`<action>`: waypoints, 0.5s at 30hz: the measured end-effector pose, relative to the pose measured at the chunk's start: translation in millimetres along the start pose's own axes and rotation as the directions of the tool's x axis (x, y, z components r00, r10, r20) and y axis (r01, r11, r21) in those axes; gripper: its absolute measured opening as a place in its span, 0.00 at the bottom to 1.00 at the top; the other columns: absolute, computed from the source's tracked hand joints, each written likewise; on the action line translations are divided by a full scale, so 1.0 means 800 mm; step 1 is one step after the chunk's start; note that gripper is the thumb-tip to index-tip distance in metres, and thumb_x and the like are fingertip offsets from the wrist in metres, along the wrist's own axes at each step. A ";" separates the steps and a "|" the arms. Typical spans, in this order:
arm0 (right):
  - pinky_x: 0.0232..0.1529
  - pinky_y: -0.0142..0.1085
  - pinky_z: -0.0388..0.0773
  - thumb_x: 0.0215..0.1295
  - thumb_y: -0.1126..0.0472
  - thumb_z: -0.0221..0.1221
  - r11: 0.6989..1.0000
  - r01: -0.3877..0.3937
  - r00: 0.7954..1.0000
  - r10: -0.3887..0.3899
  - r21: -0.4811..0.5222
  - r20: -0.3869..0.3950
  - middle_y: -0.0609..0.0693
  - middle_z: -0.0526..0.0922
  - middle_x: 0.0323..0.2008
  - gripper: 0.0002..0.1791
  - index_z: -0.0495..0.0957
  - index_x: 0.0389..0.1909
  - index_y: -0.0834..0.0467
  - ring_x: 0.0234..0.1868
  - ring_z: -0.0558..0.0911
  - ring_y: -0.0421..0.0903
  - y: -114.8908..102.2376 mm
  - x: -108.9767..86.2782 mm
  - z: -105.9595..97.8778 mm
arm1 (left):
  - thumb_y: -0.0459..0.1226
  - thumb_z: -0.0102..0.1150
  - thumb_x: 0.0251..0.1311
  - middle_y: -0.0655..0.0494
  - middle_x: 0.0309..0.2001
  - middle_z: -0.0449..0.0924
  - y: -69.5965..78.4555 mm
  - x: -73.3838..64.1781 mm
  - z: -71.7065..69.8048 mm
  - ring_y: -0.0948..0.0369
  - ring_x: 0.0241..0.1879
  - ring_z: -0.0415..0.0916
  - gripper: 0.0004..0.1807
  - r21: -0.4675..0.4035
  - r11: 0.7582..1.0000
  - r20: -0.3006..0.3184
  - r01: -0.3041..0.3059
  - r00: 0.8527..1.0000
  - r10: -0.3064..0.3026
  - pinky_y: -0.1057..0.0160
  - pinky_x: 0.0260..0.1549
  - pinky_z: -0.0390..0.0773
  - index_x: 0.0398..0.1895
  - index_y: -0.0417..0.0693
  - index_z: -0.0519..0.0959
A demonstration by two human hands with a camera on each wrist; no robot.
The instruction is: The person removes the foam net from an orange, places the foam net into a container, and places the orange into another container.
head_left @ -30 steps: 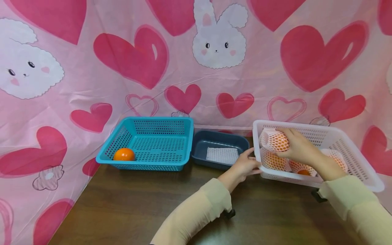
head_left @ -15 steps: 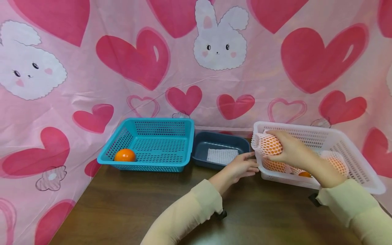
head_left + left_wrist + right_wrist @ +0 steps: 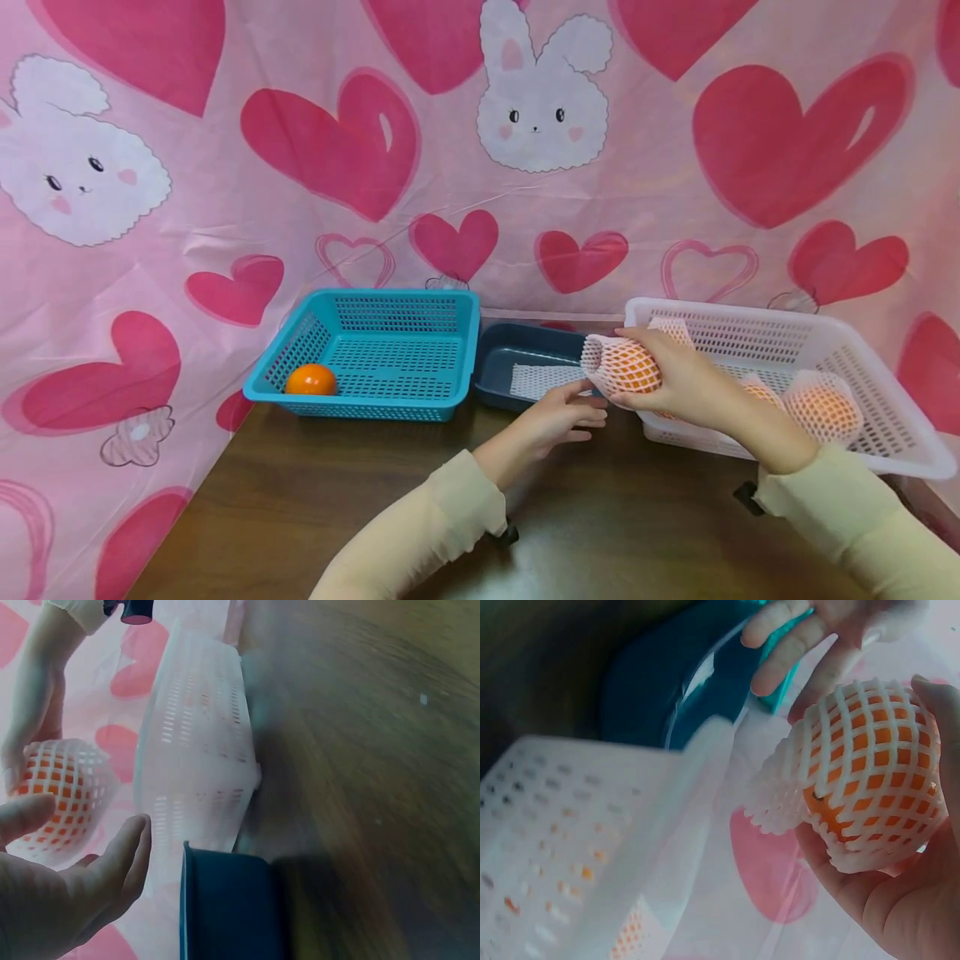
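Observation:
An orange in a white foam net [image 3: 628, 367] is gripped by my right hand [image 3: 686, 379], just off the left end of the white basket [image 3: 892, 417]. The net's loose end points left, toward my left hand [image 3: 558, 421]. That hand has its fingers spread and relaxed, holding nothing, in front of the dark blue tray [image 3: 495, 354]. In the right wrist view, thumb and fingers wrap the netted orange [image 3: 877, 765]. Whether the left fingertips touch the net, I cannot tell. More netted oranges [image 3: 823, 408] lie in the white basket, partly hidden by the right hand and forearm.
At the left stands a turquoise basket [image 3: 375, 408] with one bare orange [image 3: 311, 380] in its front left corner. A flattened white foam net [image 3: 543, 380] lies in the blue tray. All the containers stand on a brown wooden table [image 3: 300, 483], before a pink heart-patterned cloth [image 3: 442, 108].
My right hand has lifted the netted orange out of the white basket and carried it left. My left hand has come away from the basket's left edge, moving left.

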State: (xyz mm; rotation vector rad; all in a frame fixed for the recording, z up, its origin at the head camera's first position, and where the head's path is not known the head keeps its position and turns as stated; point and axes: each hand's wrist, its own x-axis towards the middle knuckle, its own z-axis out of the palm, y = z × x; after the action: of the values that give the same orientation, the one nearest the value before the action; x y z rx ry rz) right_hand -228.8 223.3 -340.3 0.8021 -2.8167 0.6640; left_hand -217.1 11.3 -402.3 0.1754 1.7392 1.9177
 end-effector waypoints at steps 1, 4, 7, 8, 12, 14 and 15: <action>0.50 0.62 0.80 0.51 0.42 0.76 1.000 0.004 1.000 -0.004 0.006 0.000 0.63 0.76 0.60 0.51 0.65 0.72 0.59 0.53 0.78 0.60 -0.002 0.000 0.003 | 0.30 0.54 0.72 0.42 0.63 0.78 -0.001 -0.003 -0.003 0.43 0.63 0.74 0.30 -0.004 1.000 -0.002 0.001 1.000 -0.001 0.42 0.63 0.71 0.76 0.43 0.65; 0.51 0.63 0.79 0.52 0.42 0.76 0.999 0.009 1.000 -0.009 0.034 -0.002 0.63 0.76 0.62 0.52 0.65 0.73 0.59 0.55 0.78 0.61 -0.007 0.001 0.011 | 0.31 0.53 0.71 0.42 0.64 0.77 -0.005 -0.012 -0.012 0.43 0.63 0.74 0.31 0.001 1.000 -0.002 0.011 1.000 -0.011 0.41 0.64 0.70 0.77 0.43 0.64; 0.51 0.62 0.79 0.52 0.42 0.77 0.998 0.003 1.000 -0.003 0.057 0.001 0.62 0.76 0.61 0.52 0.65 0.73 0.58 0.55 0.78 0.60 -0.012 0.000 0.020 | 0.32 0.52 0.69 0.40 0.65 0.75 -0.012 -0.019 -0.021 0.43 0.62 0.75 0.32 0.001 1.000 0.003 0.025 1.000 -0.025 0.41 0.64 0.70 0.77 0.43 0.63; 0.51 0.62 0.79 0.52 0.42 0.76 0.998 0.004 1.000 -0.004 0.067 0.002 0.61 0.76 0.62 0.51 0.65 0.73 0.58 0.55 0.78 0.60 -0.013 -0.001 0.023 | 0.32 0.52 0.68 0.39 0.66 0.75 -0.015 -0.021 -0.025 0.44 0.61 0.76 0.33 0.002 1.000 0.004 0.028 1.000 -0.028 0.41 0.64 0.70 0.77 0.43 0.63; 0.50 0.58 0.81 0.54 0.43 0.75 0.992 0.029 0.999 -0.031 0.121 0.021 0.59 0.77 0.60 0.48 0.67 0.72 0.57 0.52 0.79 0.57 -0.019 -0.002 0.038 | 0.31 0.52 0.67 0.38 0.67 0.73 -0.028 -0.029 -0.039 0.46 0.60 0.76 0.34 -0.011 0.999 0.004 0.033 0.999 -0.033 0.38 0.65 0.68 0.77 0.41 0.62; 0.49 0.55 0.82 0.54 0.42 0.75 0.989 0.037 0.998 -0.043 0.142 0.035 0.58 0.78 0.59 0.47 0.68 0.71 0.56 0.51 0.79 0.54 -0.021 -0.002 0.047 | 0.30 0.53 0.67 0.38 0.67 0.73 -0.034 -0.033 -0.046 0.46 0.61 0.76 0.33 -0.010 0.999 -0.003 0.035 0.999 -0.035 0.37 0.65 0.67 0.77 0.40 0.62; 0.48 0.54 0.82 0.54 0.42 0.75 0.988 0.043 0.998 -0.050 0.151 0.043 0.57 0.79 0.59 0.46 0.68 0.70 0.56 0.51 0.80 0.53 -0.022 -0.002 0.053 | 0.30 0.53 0.67 0.39 0.67 0.74 -0.037 -0.035 -0.050 0.47 0.61 0.75 0.33 -0.009 0.999 -0.005 0.037 0.999 -0.037 0.37 0.65 0.67 0.76 0.40 0.62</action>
State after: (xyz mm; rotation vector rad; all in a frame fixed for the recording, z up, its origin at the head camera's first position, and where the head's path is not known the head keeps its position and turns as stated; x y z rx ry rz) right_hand -218.7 191.7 -371.8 0.9163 -2.8056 0.8698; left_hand -202.3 -36.7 -429.6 0.1338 1.7256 1.9002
